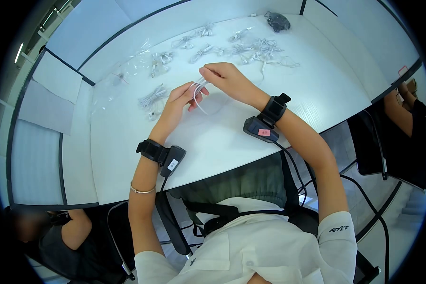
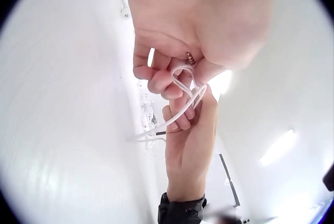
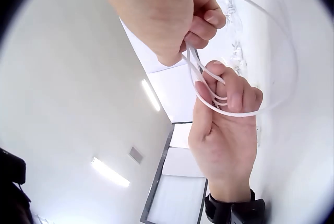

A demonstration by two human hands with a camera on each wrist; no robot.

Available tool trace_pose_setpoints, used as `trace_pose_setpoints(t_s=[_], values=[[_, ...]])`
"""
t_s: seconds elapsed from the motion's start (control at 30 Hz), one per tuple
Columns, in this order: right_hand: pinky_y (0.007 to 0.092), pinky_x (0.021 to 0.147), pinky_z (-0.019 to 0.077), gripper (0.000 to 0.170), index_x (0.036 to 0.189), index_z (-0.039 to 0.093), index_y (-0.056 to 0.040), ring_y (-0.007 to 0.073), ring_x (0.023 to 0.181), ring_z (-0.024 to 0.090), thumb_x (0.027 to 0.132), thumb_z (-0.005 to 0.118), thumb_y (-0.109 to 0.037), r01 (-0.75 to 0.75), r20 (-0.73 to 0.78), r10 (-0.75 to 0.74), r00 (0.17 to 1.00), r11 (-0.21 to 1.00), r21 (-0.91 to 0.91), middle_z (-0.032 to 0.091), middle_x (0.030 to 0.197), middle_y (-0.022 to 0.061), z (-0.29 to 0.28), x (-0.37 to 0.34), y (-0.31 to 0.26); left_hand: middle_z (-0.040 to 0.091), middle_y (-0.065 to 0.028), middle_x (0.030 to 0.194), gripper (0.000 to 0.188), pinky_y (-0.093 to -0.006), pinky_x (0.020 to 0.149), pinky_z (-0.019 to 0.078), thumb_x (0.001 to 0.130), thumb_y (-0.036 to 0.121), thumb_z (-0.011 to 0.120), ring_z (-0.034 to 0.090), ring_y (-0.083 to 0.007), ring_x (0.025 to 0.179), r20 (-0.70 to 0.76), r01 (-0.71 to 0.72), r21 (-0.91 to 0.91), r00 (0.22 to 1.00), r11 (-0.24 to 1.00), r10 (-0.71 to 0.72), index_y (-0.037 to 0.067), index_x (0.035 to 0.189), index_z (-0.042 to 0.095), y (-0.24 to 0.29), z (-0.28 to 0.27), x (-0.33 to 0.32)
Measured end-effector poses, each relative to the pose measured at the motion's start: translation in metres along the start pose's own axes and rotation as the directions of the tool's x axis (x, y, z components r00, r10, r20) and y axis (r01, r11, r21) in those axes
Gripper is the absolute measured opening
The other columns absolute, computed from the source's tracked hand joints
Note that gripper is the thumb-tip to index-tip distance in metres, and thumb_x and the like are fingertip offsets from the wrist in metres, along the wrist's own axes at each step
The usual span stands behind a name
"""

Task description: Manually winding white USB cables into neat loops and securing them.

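A white cable (image 1: 198, 100) is looped between my two hands above the table. My left hand (image 1: 179, 101) grips several strands of it; in the right wrist view the left hand (image 3: 227, 114) has its fingers curled round the loops. Just to the right and a little farther back, my right hand (image 1: 232, 83) pinches the strands between thumb and curled fingers. One long curve of the cable (image 3: 295, 67) hangs out to the side in the right wrist view. A small metal-coloured tip (image 2: 191, 58) shows by the left hand in the left wrist view.
Coiled white cables (image 1: 152, 97) lie left of my hands, and several more bundles (image 1: 265, 47) spread along the back. A dark bagged item (image 1: 277, 22) sits at the back right. Clear plastic (image 1: 120, 78) lies at the left. White panels enclose the table; people sit on both sides.
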State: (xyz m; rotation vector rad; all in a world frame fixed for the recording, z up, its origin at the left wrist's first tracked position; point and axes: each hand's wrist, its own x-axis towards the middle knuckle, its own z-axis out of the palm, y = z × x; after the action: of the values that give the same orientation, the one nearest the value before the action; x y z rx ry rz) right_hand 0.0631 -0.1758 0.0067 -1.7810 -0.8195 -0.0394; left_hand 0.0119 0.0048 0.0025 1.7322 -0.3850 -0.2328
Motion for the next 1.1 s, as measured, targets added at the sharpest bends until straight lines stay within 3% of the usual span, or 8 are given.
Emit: trace_pose_setpoints(t_s=[0.27,0.47,0.67,0.73,0.83,0.93,1.07,1.1], values=[[0.0343,0.049,0.0302,0.034,0.07,0.047,0.0049,0.0209,0.05,0.032,0.09,0.047,-0.022,0.049,-0.015,-0.05,0.999,0.996,-0.073,0.038,0.054,0.0138,-0.001,-0.001,-0.005,0.054,-0.0057,0.076,0.033,-0.0255,0.065,0.0394,0.092,0.027,0.037,0.05,-0.0132,0.07,0.128,0.085,-0.306,0.991,0.948,-0.048,-0.001,0.093,0.055,-0.003,-0.003,0.001],[0.0358,0.049,0.0314,0.032,0.068,0.047,0.0039,0.0262,0.049,0.034,0.089,0.047,-0.021,0.086,-0.023,-0.09,0.996,0.986,-0.144,0.041,0.055,0.0155,0.001,-0.001,-0.004,0.054,-0.0064,0.072,0.033,-0.0297,0.07,0.04,0.09,0.028,0.039,0.052,-0.0167,0.072,0.041,0.033,-0.271,0.999,0.962,-0.023,-0.001,0.093,0.054,-0.002,0.004,0.002],[0.0371,0.049,0.0336,0.032,0.067,0.047,0.0024,0.0289,0.049,0.039,0.088,0.048,-0.021,0.113,-0.016,-0.118,0.993,0.977,-0.183,0.044,0.056,0.0157,0.001,-0.002,-0.004,0.053,-0.0066,0.07,0.03,-0.0314,0.072,0.04,0.089,0.026,0.041,0.051,-0.0194,0.071,0.104,0.075,-0.405,0.994,0.911,-0.035,-0.001,0.092,0.055,0.0,0.003,0.0],[0.0375,0.05,0.0345,0.032,0.067,0.047,0.0022,0.0298,0.05,0.041,0.088,0.049,-0.021,0.124,-0.019,-0.131,0.991,0.973,-0.196,0.046,0.056,0.0157,0.001,-0.002,-0.006,0.051,-0.0046,0.068,0.029,-0.0312,0.07,0.0399,0.089,0.025,0.041,0.048,-0.0174,0.065,0.087,0.097,-0.437,0.994,0.894,-0.066,0.0,0.091,0.054,0.001,0.004,-0.001],[0.0343,0.048,0.0292,0.033,0.067,0.041,0.0023,0.0226,0.049,0.03,0.09,0.048,-0.02,0.151,-0.01,-0.156,0.988,0.969,-0.196,0.034,0.055,0.0131,0.004,-0.002,-0.003,0.046,-0.0013,0.065,0.026,-0.03,0.065,0.0394,0.089,0.025,0.041,0.042,-0.0132,0.058,0.141,0.181,-0.514,0.982,0.838,-0.125,0.002,0.089,0.054,0.001,0.001,-0.002],[0.0352,0.048,0.0302,0.032,0.067,0.041,0.0027,0.0251,0.049,0.032,0.089,0.048,-0.02,0.18,0.002,-0.184,0.983,0.957,-0.228,0.036,0.056,0.0143,0.005,-0.002,-0.003,0.037,0.0027,0.062,0.023,-0.0271,0.058,0.0373,0.089,0.024,0.041,0.034,-0.0082,0.052,0.113,0.246,-0.529,0.969,0.812,-0.22,0.005,0.085,0.052,0.005,0.003,-0.004],[0.0373,0.049,0.0329,0.033,0.067,0.047,0.0042,0.0295,0.049,0.035,0.088,0.049,-0.022,0.08,-0.069,-0.092,0.993,0.984,-0.16,0.041,0.053,0.0168,0.006,-0.001,0.0,0.029,0.0065,0.059,0.024,-0.0232,0.052,0.0315,0.089,0.027,0.043,0.028,-0.0059,0.05,0.158,0.232,-0.509,0.972,0.829,-0.175,0.006,0.078,0.049,-0.003,-0.001,0.001],[0.0353,0.047,0.0292,0.034,0.065,0.043,0.0042,0.0225,0.048,0.029,0.087,0.049,-0.021,0.064,-0.083,-0.074,0.994,0.99,-0.122,0.033,0.052,0.0142,0.006,0.0,0.004,0.025,0.0064,0.061,0.024,-0.0224,0.049,0.0231,0.091,0.026,0.041,0.022,-0.006,0.052,0.139,0.193,-0.473,0.98,0.86,-0.143,0.009,0.074,0.043,-0.002,0.003,0.001]])
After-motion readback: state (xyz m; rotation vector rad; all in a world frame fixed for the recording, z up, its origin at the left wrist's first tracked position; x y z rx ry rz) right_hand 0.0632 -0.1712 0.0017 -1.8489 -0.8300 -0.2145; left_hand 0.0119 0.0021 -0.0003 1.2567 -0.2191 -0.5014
